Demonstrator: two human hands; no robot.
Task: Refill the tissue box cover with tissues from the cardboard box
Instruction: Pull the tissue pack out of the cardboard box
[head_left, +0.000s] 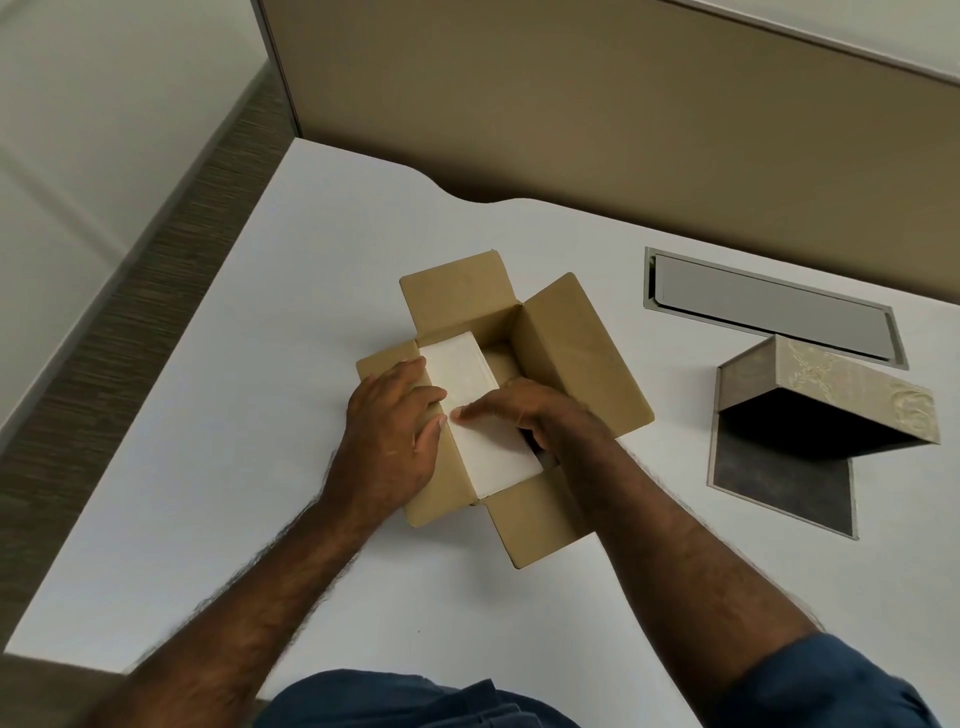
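A brown cardboard box (571, 358) stands open at the middle of the white table, all flaps folded outward. A white stack of tissues (467, 374) lies inside along its left wall. My left hand (395, 431) rests on the left flap, thumb and fingertips touching the stack's left edge. My right hand (530, 410) lies across the stack, thumb on top, fingers curled down on its right side inside the box. The tissue box cover (831, 400), beige with a floral pattern, stands propped open to the right on its dark base (779, 483).
A grey metal cable hatch (769, 306) is set into the table behind the cover. A beige partition (571, 130) runs along the table's far edge. The table's left edge drops to a floor strip (130, 291).
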